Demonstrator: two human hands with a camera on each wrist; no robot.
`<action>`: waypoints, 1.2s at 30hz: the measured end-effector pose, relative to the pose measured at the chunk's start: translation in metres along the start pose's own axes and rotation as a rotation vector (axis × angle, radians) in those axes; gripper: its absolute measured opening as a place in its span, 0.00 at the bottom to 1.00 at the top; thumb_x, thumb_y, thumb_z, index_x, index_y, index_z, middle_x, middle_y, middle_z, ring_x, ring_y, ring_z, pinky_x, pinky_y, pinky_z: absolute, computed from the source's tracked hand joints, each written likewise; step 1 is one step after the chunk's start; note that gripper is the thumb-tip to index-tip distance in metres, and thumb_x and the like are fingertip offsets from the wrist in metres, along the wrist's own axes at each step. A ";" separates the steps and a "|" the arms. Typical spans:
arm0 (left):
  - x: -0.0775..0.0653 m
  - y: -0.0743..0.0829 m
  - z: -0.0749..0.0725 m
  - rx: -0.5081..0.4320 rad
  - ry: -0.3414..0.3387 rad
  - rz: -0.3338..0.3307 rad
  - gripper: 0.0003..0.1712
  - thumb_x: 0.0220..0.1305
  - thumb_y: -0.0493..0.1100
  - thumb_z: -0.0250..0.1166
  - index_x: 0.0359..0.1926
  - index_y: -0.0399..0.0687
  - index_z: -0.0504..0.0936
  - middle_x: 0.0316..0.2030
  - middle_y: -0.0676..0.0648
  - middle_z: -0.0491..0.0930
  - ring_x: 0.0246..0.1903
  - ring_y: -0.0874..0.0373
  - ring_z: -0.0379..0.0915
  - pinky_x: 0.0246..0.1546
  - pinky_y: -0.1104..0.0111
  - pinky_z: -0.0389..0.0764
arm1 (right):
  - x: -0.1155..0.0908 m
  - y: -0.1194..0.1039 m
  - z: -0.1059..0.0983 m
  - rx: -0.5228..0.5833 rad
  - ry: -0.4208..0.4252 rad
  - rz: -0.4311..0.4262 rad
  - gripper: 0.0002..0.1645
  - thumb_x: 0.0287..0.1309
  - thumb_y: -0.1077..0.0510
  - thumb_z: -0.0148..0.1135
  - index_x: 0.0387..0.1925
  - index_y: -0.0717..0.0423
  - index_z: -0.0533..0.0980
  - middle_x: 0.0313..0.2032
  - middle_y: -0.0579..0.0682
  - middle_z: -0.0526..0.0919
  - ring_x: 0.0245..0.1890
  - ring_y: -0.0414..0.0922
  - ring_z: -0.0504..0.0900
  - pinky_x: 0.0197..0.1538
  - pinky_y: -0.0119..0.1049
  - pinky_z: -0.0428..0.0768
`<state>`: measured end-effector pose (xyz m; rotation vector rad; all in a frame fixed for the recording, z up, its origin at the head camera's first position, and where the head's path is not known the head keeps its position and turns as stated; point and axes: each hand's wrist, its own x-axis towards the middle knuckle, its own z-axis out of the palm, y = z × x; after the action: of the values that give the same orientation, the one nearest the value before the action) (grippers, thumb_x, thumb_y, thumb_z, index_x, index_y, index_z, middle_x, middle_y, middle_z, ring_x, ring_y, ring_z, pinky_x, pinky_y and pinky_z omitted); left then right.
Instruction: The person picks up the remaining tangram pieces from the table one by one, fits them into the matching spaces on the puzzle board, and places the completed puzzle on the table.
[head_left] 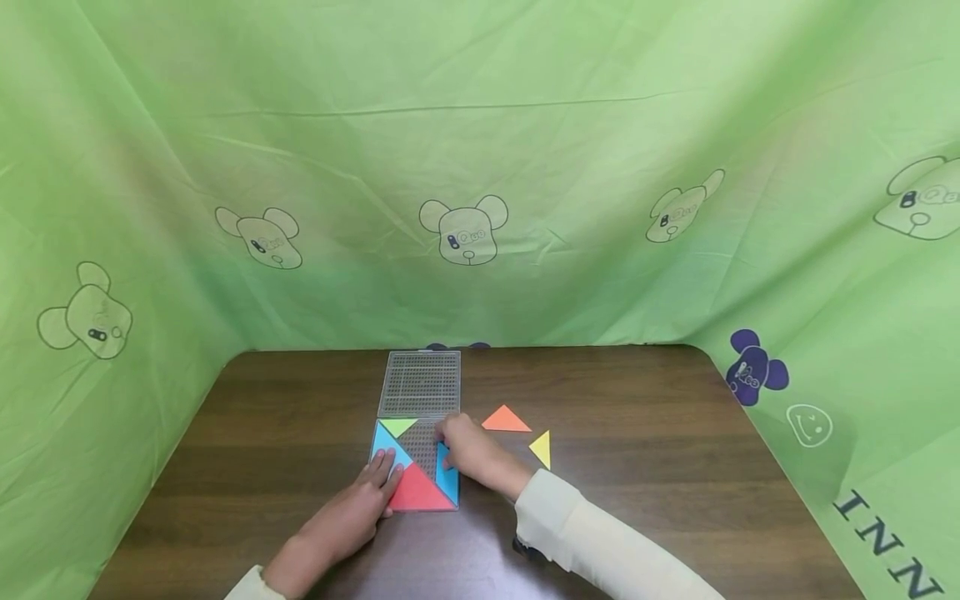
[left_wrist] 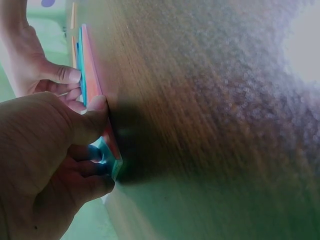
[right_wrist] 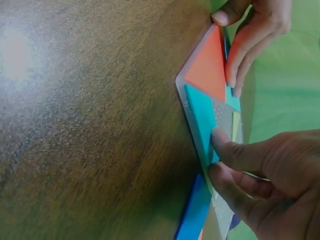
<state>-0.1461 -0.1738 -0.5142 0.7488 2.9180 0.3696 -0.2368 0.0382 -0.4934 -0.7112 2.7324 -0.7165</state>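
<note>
A clear plastic tangram case (head_left: 423, 454) lies on the table with its gridded base toward me. My left hand (head_left: 362, 500) holds the base's near-left corner, thumb at the near edge, fingers over a light blue piece (head_left: 397, 447). Beside that piece lies a large red triangle (head_left: 422, 490); a light green triangle (head_left: 397, 426) sits at the far-left corner. My right hand (head_left: 476, 454) pinches a blue tangram piece (right_wrist: 201, 112) along the base's right side, thumb on its inner edge. A darker blue piece (right_wrist: 194, 210) outside the base shows in the right wrist view.
The case's gridded lid (head_left: 422, 383) lies flat behind the base. An orange triangle (head_left: 506, 419) and a yellow triangle (head_left: 542, 450) are on the brown wooden table (head_left: 637, 425) to the right. Green printed fabric (head_left: 465, 142) encloses the table's back and sides.
</note>
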 end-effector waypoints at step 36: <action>0.000 -0.001 0.001 0.021 0.021 0.010 0.31 0.68 0.38 0.67 0.68 0.30 0.72 0.72 0.27 0.65 0.73 0.31 0.61 0.66 0.47 0.74 | 0.007 0.004 0.003 -0.013 0.032 -0.016 0.16 0.47 0.64 0.81 0.38 0.57 0.82 0.29 0.46 0.80 0.29 0.37 0.71 0.33 0.27 0.76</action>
<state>-0.1464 -0.1743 -0.5156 0.7670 2.9431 0.3506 -0.2433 0.0365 -0.4992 -0.7318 2.7659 -0.7209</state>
